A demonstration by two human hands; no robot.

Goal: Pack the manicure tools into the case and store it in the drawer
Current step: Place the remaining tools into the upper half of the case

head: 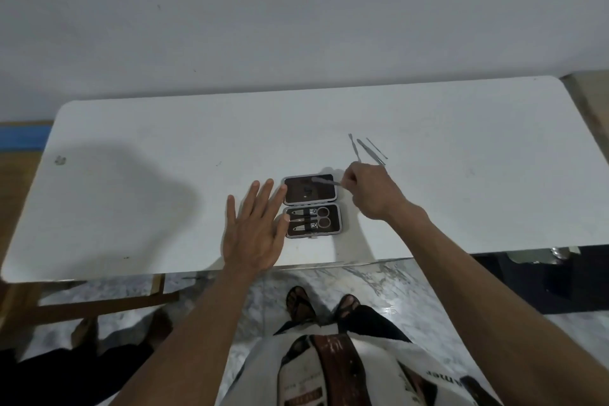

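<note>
A small manicure case [337,224] lies open on the white table [164,208], its brown lining up. The near half holds scissors [321,217] and two nail clippers [301,212]. My right hand [372,191] pinches a thin metal tool [324,180] and holds it over the far half of the case. My left hand [255,227] lies flat with fingers spread, its fingertips touching the left edge of the case. Three slim metal tools [367,148] lie on the table beyond my right hand.
The table stands against a plain wall [296,10]. Its front edge runs just in front of my body, with marble floor [362,277] and my feet below. A wooden frame [99,303] shows under the table at the left. No drawer is in view.
</note>
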